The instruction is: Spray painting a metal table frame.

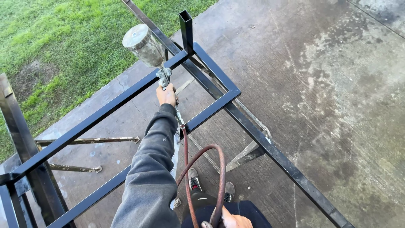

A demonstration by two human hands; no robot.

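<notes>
A stained concrete slab (337, 84) bordered green grass (63, 38) with a bare dirt patch (29, 74), while paint-spattered sawhorse legs (249, 154) and two grey shoes (194, 179) rested on the concrete.

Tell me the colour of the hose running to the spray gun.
Reddish-brown hose, clearest in the head view.

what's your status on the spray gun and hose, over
Left hand gripping spray gun at black metal frame. Right hand holding looped red hose. Nothing blocking.
</notes>
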